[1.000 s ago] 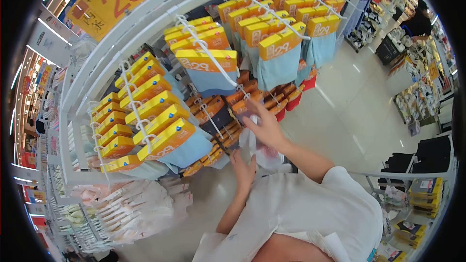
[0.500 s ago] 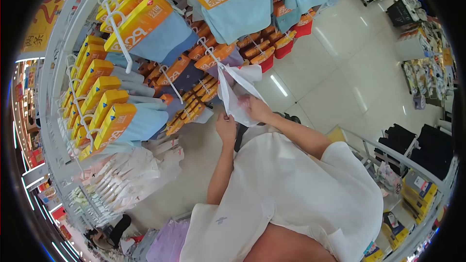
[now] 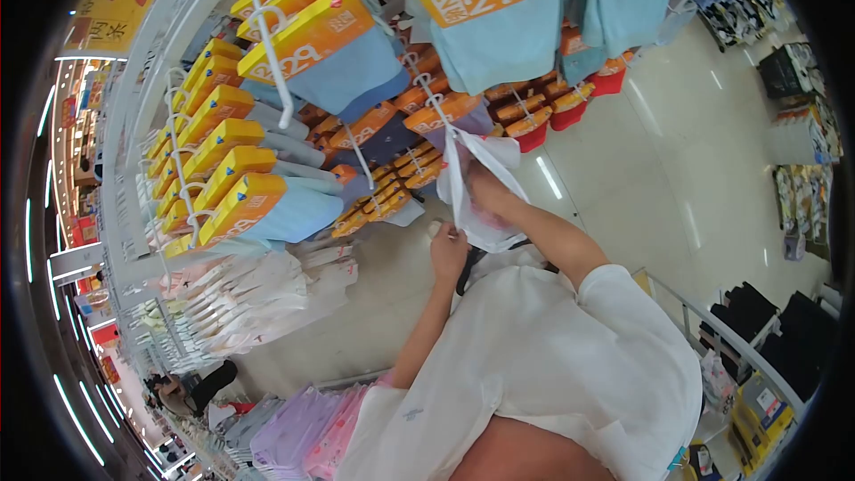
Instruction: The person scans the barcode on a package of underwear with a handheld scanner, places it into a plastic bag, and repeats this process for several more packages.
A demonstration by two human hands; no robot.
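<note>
Head view: left hand (image 3: 450,254) appears to pinch the near edge of a bag (image 3: 485,231), presumably bracing it; right hand (image 3: 486,190) reaches inside, its grip hidden from where I stand. A hook (image 3: 431,96) beyond them seemingly supports the bag, letting its mouth gape.

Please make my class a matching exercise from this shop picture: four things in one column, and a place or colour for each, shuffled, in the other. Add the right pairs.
Things
1. Right hand
2. Purple garments
3. Bag
4. Left hand

Places and colours
A. White
B. At the lower left edge of the item in 3, fingers curled
C. At the open mouth of the item in 3
D. Near the bottom of the picture, beside pink garments

Right pairs: 1-C, 2-D, 3-A, 4-B
</note>
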